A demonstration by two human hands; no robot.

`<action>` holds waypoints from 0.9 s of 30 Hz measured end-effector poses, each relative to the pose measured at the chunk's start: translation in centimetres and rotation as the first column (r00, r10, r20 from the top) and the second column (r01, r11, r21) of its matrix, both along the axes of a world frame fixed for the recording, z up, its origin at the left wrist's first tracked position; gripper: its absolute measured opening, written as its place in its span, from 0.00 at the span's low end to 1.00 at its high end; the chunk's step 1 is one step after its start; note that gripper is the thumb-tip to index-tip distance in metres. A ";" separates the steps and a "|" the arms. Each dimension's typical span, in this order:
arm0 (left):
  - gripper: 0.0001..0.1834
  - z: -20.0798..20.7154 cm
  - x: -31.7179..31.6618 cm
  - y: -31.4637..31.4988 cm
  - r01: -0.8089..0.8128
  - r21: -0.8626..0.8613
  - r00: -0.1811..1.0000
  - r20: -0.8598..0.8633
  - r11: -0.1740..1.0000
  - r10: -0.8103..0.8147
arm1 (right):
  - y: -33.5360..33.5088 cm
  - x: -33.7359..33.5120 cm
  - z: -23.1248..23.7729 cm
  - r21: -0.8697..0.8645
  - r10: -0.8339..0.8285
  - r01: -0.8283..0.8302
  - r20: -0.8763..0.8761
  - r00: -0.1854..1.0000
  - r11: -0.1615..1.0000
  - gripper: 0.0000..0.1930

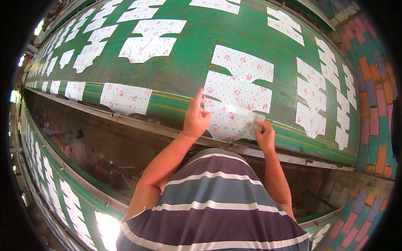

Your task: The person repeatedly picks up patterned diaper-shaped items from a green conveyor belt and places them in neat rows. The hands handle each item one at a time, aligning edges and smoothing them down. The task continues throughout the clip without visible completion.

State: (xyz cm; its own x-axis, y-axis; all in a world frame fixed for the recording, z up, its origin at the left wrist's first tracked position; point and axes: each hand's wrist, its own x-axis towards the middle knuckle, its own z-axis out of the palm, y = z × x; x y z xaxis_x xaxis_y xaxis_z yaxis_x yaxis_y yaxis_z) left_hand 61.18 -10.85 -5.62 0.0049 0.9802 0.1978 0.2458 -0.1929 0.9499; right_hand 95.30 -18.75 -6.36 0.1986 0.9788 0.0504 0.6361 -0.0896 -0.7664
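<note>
A white fabric piece [229,121] with small pink figures and coloured dots hangs at the near edge of a long green table [192,50]. My left hand [196,118] is at its left edge, index finger stretched out and the thumb and other fingers closed at the cloth's corner. On the opposite edge, my right hand [265,134] pinches the cloth between thumb and fingertips. Just beyond it lies a matching cut piece [238,93], flat on the table, its lower edge meeting the piece in my hands. Another cut piece [243,62] with curved notches lies farther up.
Several similar printed pieces [147,49] lie in rows along the table, left and right. A metal rail [167,130] runs along its near edge. Behind me stands a second green table [79,184] with more pieces. Coloured bricks [372,92] pave the floor at right.
</note>
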 end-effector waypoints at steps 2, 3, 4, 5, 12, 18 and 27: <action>0.58 0.0 0.4 0.0 -0.052 -0.084 0.999 -0.021 0.995 0.050 | 0.0 0.0 0.0 0.003 0.004 -0.004 0.006 1.000 1.000 0.18; 0.63 0.0 -0.1 0.1 -0.076 -0.065 0.992 -0.109 0.995 0.069 | 0.0 0.0 -0.1 0.005 0.008 -0.008 0.009 1.000 1.000 0.17; 0.64 0.0 -0.7 0.3 -0.109 -0.068 0.988 -0.118 0.992 0.100 | 0.0 0.0 -0.1 -0.029 -0.007 0.007 0.001 1.000 1.000 0.17; 0.64 -0.1 -1.4 0.4 -0.141 -0.095 0.983 -0.132 0.985 0.128 | -0.1 -0.1 -0.2 0.019 0.007 -0.007 0.004 1.000 1.000 0.17; 0.65 -0.9 -3.2 0.1 -0.141 -0.167 0.990 -0.037 0.976 0.136 | 0.1 -0.2 -0.4 0.021 -0.004 0.004 0.006 1.000 1.000 0.15; 0.67 -1.0 -2.6 -0.6 -0.174 -0.167 0.983 -0.089 0.971 0.161 | 0.2 -0.2 -0.1 -0.010 0.000 0.000 0.035 0.999 1.000 0.14; 0.67 0.1 -3.7 -0.4 -0.239 -0.265 0.968 -0.145 0.934 0.207 | -0.1 0.0 -0.1 -0.003 0.021 -0.021 0.015 1.000 1.000 0.16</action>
State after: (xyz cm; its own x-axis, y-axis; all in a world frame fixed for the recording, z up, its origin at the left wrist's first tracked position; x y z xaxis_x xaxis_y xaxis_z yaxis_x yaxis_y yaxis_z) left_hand 57.53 -11.24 -5.55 -0.2137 0.9743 -0.0715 0.3606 0.1467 0.9211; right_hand 95.34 -18.87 -6.50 0.1775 0.9828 0.0507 0.6496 -0.0783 -0.7562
